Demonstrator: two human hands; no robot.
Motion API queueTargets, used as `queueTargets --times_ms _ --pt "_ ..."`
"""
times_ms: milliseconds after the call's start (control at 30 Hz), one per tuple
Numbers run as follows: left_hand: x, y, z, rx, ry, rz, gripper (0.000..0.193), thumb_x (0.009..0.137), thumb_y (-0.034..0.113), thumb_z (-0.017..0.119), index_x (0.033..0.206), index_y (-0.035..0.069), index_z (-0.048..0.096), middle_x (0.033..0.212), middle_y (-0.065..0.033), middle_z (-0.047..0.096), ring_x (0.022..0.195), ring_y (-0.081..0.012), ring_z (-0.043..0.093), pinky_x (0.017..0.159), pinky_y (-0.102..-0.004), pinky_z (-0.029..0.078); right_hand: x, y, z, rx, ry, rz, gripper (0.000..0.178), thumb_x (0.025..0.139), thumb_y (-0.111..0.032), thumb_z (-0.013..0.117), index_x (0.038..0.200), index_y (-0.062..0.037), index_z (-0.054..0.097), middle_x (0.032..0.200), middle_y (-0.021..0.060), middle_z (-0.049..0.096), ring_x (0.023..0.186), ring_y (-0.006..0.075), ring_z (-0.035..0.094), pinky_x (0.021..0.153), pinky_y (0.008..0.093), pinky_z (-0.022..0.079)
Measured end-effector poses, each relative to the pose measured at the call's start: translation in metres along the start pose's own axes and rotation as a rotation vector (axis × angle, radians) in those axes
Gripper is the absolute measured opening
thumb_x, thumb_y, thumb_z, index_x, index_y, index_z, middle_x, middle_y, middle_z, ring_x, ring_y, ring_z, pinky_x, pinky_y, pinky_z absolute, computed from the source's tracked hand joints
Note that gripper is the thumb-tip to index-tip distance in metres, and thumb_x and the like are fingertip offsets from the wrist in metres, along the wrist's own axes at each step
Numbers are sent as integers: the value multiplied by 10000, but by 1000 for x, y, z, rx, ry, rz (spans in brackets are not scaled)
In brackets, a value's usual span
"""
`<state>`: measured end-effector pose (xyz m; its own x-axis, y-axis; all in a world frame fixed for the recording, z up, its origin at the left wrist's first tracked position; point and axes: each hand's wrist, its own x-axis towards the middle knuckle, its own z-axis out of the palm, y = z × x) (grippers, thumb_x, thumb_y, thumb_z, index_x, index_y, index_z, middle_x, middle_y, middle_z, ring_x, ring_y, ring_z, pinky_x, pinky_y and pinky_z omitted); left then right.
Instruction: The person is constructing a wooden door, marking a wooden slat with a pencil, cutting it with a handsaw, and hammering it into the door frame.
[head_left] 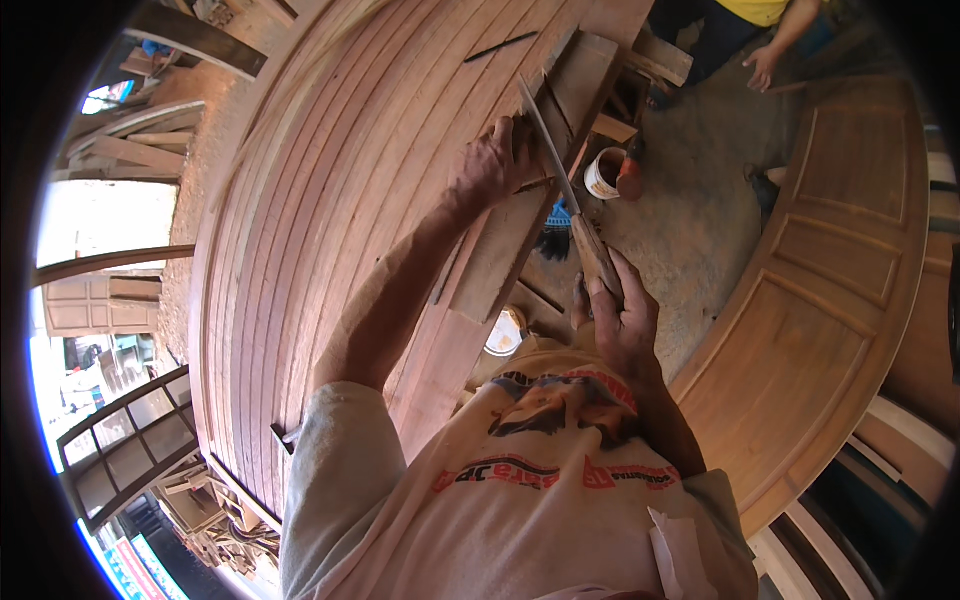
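Observation:
My left hand [490, 165] is closed around a small dark wooden piece [524, 140], mostly hidden by the fingers, above a thick plank [492, 262]. My right hand [625, 312] grips the wooden handle [592, 250] of a tool with a long, thin metal blade [552, 140]. That blade points away from me and passes just right of my left fingers. Teeth on its edge cannot be made out. Under the plank lies a broad panel of narrow reddish wooden strips [330, 200]. A thin dark stick [500, 47] rests on the panel farther off.
A white bucket [604, 174] stands on the floor beyond the plank, and another white container [505, 333] sits below it. At right leans a curved panelled wooden door [800, 330]. Another person's hand [763, 68] shows at the top right. Wood scraps [215, 520] lie at lower left.

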<state>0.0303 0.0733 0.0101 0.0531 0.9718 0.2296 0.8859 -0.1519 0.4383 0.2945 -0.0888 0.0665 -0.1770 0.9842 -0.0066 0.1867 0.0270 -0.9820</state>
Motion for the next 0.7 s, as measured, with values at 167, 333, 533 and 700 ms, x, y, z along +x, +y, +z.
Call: queueTargets --times_ms 167,333,533,700 --pt "1 4 -6 -29 -55 12 350 1004 296 633 1204 57 475 972 -313 713 884 -550 695 733 -644 545 -3 2 6 -16 -40 86 464 1039 -112 600 1457 78 538 1238 273 693 1084 351 730 922 411 576" --pt "1 2 -3 -25 -65 -33 319 1001 268 622 1214 67 495 981 -300 718 897 -539 697 754 -635 548 -8 -5 7 -75 -60 31 478 1042 -99 588 1466 105 508 1311 301 659 1164 405 710 956 428 574" --pt "2 -11 13 -19 -24 2 360 993 240 622 1307 85 538 1024 -287 725 945 -523 700 795 -611 560 -8 -17 10 -119 -82 105 487 1052 -110 584 1490 82 493 1334 319 636 1183 451 687 953 460 575" --pt "1 -22 18 82 -36 45 464 1005 303 592 1391 60 508 1108 -295 717 984 -509 703 815 -592 569 -4 -30 12 -198 -81 140 491 1059 -167 591 1497 37 504 1262 340 667 1145 497 690 935 491 576"
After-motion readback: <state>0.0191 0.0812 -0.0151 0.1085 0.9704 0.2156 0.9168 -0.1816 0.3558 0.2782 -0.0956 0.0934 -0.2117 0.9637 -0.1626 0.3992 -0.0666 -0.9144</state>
